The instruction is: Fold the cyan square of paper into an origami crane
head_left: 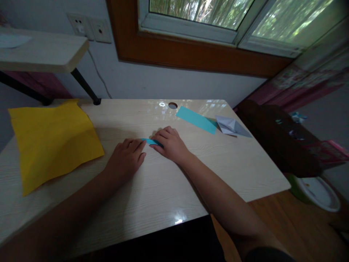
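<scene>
A narrow folded strip of blue paper (148, 141) lies at the middle of the table, mostly covered by both hands. At its left end, the fingers of my left hand (127, 156) press on it, with the thumb a little apart below. My right hand (169, 145) grips the other end, thumb underneath and fingers curled over the top. Only the short stretch between the hands shows. Farther back and to the right lies a flat blue paper strip (196, 120), its right end beside a folded white paper piece (227, 125).
A large sheet of yellow paper (54, 145) lies on the left of the pale wooden table (169, 196). A raised shelf (43, 51) stands at the back left. Near the back edge is a round cable hole (172, 105). A green and white basin (316, 193) sits beyond the right edge.
</scene>
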